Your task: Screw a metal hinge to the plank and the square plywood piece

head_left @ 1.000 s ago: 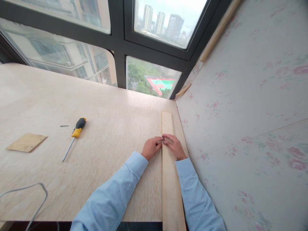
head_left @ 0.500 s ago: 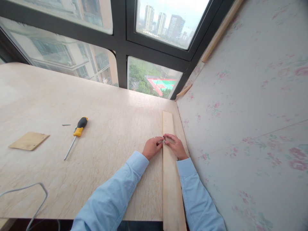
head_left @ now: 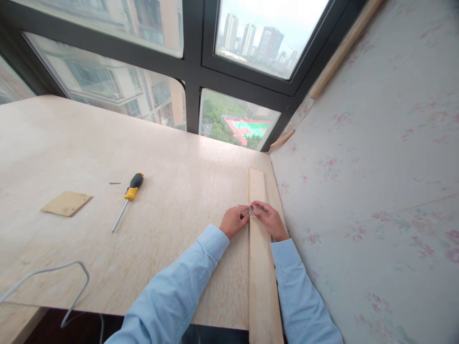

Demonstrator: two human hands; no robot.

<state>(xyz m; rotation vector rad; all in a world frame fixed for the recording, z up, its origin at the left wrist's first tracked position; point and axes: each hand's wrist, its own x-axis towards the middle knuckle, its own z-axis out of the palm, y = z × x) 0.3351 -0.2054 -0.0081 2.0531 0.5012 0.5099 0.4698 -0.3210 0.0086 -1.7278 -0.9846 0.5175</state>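
A long pale wooden plank [head_left: 261, 282] lies on the table [head_left: 179, 191] along the right wall. My left hand [head_left: 234, 221] and my right hand [head_left: 271, 220] meet over the plank's left edge, about halfway along it. Both pinch a small shiny metal piece [head_left: 251, 209] between their fingertips, held against the plank. Light blue sleeves cover both forearms.
A yellow-and-black screwdriver [head_left: 128, 200] lies left of centre, with a small dark screw [head_left: 114, 183] beside it. A thin square wooden piece [head_left: 66, 203] sits further left. A grey cable [head_left: 53, 277] loops near the table's front edge. Floral wallpaper [head_left: 358, 191] bounds the right; windows stand behind.
The camera has shifted, so everything sits a little further right in view. Both hands stay pinched on the metal piece at the plank's edge.
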